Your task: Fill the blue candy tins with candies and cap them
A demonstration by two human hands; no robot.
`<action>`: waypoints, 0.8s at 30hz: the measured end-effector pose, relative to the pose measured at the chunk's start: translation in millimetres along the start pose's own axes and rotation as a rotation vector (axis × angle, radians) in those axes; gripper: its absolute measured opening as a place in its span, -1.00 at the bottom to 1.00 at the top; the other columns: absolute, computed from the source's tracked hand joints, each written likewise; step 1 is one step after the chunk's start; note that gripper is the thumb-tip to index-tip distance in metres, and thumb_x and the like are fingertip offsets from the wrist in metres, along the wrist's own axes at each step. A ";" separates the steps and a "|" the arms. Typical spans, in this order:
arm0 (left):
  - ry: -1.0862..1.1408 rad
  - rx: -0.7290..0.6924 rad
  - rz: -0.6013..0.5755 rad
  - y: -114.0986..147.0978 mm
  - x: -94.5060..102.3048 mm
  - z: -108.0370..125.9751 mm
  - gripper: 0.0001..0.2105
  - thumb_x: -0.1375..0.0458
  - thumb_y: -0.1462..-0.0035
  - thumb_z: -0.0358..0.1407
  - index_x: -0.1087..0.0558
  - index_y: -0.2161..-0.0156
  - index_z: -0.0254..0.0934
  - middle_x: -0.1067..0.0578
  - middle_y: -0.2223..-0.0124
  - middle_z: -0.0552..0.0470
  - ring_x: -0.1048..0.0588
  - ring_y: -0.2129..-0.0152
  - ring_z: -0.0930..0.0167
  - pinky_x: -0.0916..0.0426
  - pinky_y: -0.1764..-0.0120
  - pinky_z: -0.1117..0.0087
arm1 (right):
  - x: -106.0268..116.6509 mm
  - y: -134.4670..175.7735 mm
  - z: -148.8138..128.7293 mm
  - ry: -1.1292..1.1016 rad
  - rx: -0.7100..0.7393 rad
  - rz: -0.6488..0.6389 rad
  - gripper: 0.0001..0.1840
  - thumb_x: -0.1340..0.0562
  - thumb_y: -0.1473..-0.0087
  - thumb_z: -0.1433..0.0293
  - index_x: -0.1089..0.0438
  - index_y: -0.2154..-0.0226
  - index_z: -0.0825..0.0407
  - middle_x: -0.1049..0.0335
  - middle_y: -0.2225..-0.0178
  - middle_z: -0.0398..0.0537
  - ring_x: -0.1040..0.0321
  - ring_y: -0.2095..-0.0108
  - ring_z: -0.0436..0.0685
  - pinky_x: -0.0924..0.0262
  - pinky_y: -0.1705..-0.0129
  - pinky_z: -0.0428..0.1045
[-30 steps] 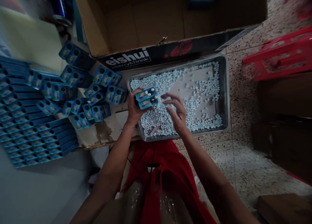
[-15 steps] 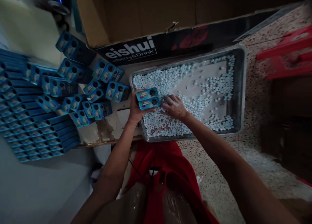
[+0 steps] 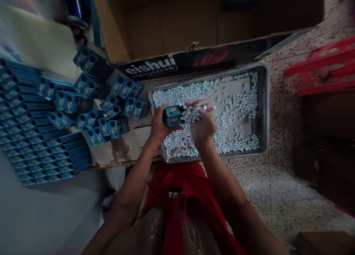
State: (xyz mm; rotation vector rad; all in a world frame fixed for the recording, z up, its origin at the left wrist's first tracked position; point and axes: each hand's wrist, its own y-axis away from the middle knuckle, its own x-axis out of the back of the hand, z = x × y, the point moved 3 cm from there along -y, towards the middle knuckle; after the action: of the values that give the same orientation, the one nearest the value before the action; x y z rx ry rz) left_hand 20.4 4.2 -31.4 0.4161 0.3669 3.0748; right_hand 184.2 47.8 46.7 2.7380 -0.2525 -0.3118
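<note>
My left hand [image 3: 159, 126] grips two small blue candy boxes [image 3: 172, 120] side by side, their dark round openings facing right. Against that open end my right hand [image 3: 205, 126] is cupped, palm up, around a handful of small white and pale-blue candies [image 3: 191, 115]. The handful looks blurred by motion and hides the box openings. Both hands are over a metal tray [image 3: 265, 111], where many loose candies [image 3: 180, 144] lie spread, thickest on the left side.
Left of the tray, several blue boxes [image 3: 118, 127] stand in loose pairs, beside a large stacked block of them [image 3: 41, 144]. A big cardboard carton [image 3: 172, 29] sits behind the tray with a blue item inside. A red plastic stool [image 3: 318, 68] stands at right.
My right hand has risen from the candies in the tray, turned palm up with a handful, and come against the boxes. My left hand and the boxes have shifted slightly right.
</note>
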 end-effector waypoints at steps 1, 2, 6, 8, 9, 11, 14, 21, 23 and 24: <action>-0.033 -0.018 -0.010 -1.0 -0.1 5.0 -0.05 -0.63 0.45 0.10 -0.44 -0.12 -0.11 -0.54 -0.05 -0.06 -0.54 -0.02 0.09 -0.44 -0.09 0.14 | -5.2 0.8 -3.4 0.011 0.038 0.001 -0.70 -0.13 -0.19 0.02 -0.29 0.32 -0.10 -0.44 0.19 -0.02 -0.47 0.08 0.20 -0.40 -0.06 0.20; -0.059 -0.040 -0.029 -1.6 0.2 9.3 -0.07 -0.63 0.43 0.09 -0.45 -0.12 -0.10 -0.54 -0.05 -0.06 -0.54 -0.03 0.09 -0.44 -0.09 0.13 | -9.0 1.6 -5.2 0.020 0.065 0.013 -0.71 -0.12 -0.19 0.04 -0.30 0.32 -0.11 -0.44 0.18 -0.02 -0.46 0.07 0.21 -0.38 -0.09 0.22; -0.062 -0.116 -0.099 -2.3 5.0 13.5 -0.12 -0.63 0.35 0.05 -0.46 -0.13 -0.10 -0.56 -0.05 -0.05 -0.55 -0.02 0.09 -0.45 -0.09 0.13 | -15.8 5.2 -6.4 0.062 0.122 0.109 -0.65 -0.05 -0.23 0.02 -0.32 0.35 -0.10 -0.40 0.20 0.01 -0.46 0.05 0.22 -0.34 -0.19 0.27; -0.015 -0.134 -0.045 -4.6 8.6 7.0 -0.12 -0.62 0.33 0.06 -0.45 -0.14 -0.11 -0.56 -0.07 -0.08 -0.55 -0.07 0.08 -0.45 -0.13 0.11 | -18.4 8.0 -8.3 0.069 0.151 0.079 -0.61 -0.01 -0.27 0.00 -0.34 0.34 -0.11 -0.41 0.24 0.00 -0.47 0.06 0.23 -0.34 -0.18 0.28; 0.012 -0.150 -0.020 -6.5 8.7 2.8 -0.12 -0.62 0.34 0.06 -0.45 -0.13 -0.11 -0.55 -0.09 -0.09 -0.54 -0.10 0.07 -0.44 -0.17 0.07 | -19.4 9.6 -9.5 0.073 0.157 0.036 -0.59 0.01 -0.29 -0.02 -0.36 0.32 -0.13 -0.43 0.24 -0.01 -0.48 0.07 0.24 -0.34 -0.18 0.29; 0.082 -0.186 0.001 -11.1 4.7 -5.9 -0.11 -0.63 0.37 0.07 -0.45 -0.11 -0.10 -0.56 -0.11 -0.10 -0.51 -0.17 0.03 -0.40 -0.24 -0.01 | -16.9 13.2 -10.9 0.102 0.160 -0.054 -0.55 0.04 -0.31 -0.05 -0.39 0.27 -0.16 -0.49 0.21 -0.04 -0.50 0.02 0.25 -0.31 -0.21 0.32; 0.229 -0.198 0.026 -16.8 -5.8 -16.6 -0.08 -0.64 0.39 0.06 -0.43 -0.14 -0.04 -0.54 -0.15 -0.10 -0.49 -0.23 0.01 -0.37 -0.28 -0.10 | 7.7 17.5 -7.1 0.169 0.159 -0.037 -0.57 0.03 -0.33 -0.01 -0.42 0.23 -0.17 -0.54 0.10 -0.06 -0.48 -0.11 0.26 -0.23 -0.31 0.36; 0.359 -0.127 -0.184 -7.0 -19.5 -18.0 0.00 -0.62 0.41 0.09 -0.35 -0.19 -0.03 -0.55 -0.14 -0.11 -0.60 -0.08 0.06 -0.56 -0.05 0.02 | 73.9 24.3 34.2 0.734 0.068 -0.202 -0.25 -0.37 -0.07 0.18 -0.24 -0.28 -0.11 -0.29 -0.33 0.16 -0.27 -0.32 0.41 -0.26 -0.28 0.39; 0.360 -0.086 -0.203 0.6 -20.3 -15.4 0.01 -0.60 0.39 0.15 -0.32 -0.19 -0.07 -0.53 -0.16 -0.13 -0.59 -0.07 0.07 -0.57 -0.01 0.07 | 70.5 23.4 45.6 0.867 0.079 -0.340 -0.02 -0.45 0.01 0.15 -0.11 -0.39 -0.10 -0.21 -0.38 0.18 -0.23 -0.34 0.45 -0.23 -0.31 0.40; 0.355 -0.066 -0.202 4.6 -20.6 -13.9 0.01 -0.58 0.37 0.18 -0.30 -0.19 -0.09 -0.52 -0.15 -0.14 -0.59 -0.05 0.08 -0.58 0.00 0.09 | 67.0 21.9 50.3 0.890 0.084 -0.384 0.01 -0.47 0.02 0.13 -0.10 -0.39 -0.09 -0.24 -0.36 0.18 -0.25 -0.32 0.44 -0.23 -0.32 0.39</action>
State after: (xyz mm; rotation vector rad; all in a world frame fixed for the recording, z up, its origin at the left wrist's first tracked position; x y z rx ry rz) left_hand 36.7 -4.5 -48.6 -0.1633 0.2897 2.9407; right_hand 233.1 -3.8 -2.7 2.6839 0.5056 0.8284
